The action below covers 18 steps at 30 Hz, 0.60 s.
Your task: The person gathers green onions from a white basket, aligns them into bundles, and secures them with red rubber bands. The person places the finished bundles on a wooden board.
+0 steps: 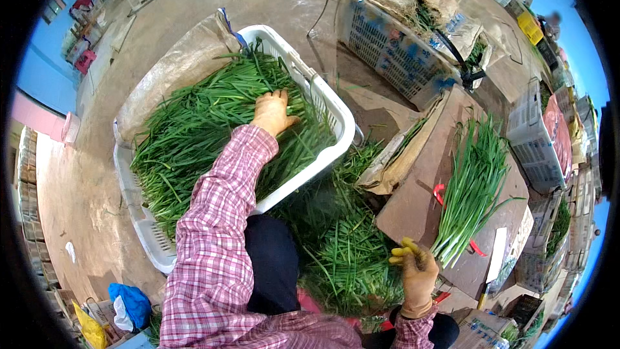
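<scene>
My left hand [271, 112] lies on the long green leaves, likely Chinese chives [193, 155], that fill a white plastic crate [334, 111]. Its thumb is apart from the fingers, and nothing is plainly gripped. My right hand [417, 271], in a tan glove with yellow fingers, hovers by the near edge of a brown board [407, 213]. The fingers curl loosely, with nothing visible between them. Just right of it, a bunch of chives [470, 179] rests on the board, pale stems towards me. Red ties [438, 194] and a broad-bladed knife [496, 257] with a yellow handle lie beside the bunch.
Loose cut greens [353, 257] are heaped between my knees. A sack liner [174, 72] folds over the crate's far left side. Beyond stands a large crate [387, 48] under sacking. More crates [537, 140] line the right; a blue bag [130, 305] sits lower left.
</scene>
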Each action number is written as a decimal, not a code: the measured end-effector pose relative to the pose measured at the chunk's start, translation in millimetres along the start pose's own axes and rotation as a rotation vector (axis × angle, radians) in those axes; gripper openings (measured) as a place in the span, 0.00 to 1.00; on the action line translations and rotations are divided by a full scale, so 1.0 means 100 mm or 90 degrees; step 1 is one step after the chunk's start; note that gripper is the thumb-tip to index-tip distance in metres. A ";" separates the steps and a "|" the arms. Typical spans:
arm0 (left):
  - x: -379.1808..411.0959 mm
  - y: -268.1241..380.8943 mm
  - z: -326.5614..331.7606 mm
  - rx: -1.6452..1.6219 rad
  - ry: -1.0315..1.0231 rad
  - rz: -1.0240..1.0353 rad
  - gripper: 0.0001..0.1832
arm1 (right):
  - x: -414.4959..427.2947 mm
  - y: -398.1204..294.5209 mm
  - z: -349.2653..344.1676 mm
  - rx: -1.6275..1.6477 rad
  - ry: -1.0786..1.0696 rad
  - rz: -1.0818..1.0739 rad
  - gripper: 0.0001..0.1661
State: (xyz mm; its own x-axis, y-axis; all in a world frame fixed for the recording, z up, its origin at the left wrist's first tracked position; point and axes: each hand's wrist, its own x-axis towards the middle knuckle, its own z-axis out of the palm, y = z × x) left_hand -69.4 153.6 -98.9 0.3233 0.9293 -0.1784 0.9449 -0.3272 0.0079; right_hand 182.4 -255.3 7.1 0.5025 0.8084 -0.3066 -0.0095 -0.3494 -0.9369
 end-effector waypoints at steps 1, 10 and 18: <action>-0.07 0.08 -0.07 0.018 -0.037 -0.031 0.53 | 0.02 0.02 0.05 -0.002 0.000 0.006 0.16; -0.10 0.20 0.15 0.325 0.184 0.183 0.12 | 0.09 0.20 0.40 0.032 -0.020 0.010 0.14; 0.02 0.23 -0.18 -0.096 -0.185 -0.092 0.20 | 0.01 0.19 0.35 0.015 -0.011 -0.014 0.15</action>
State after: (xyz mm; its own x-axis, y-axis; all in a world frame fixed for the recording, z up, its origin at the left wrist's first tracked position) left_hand -45.7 150.9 -81.2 0.1787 0.8693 -0.4608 0.9837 -0.1475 0.1031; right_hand 152.2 -244.3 -16.8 0.4879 0.8238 -0.2886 -0.0195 -0.3202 -0.9472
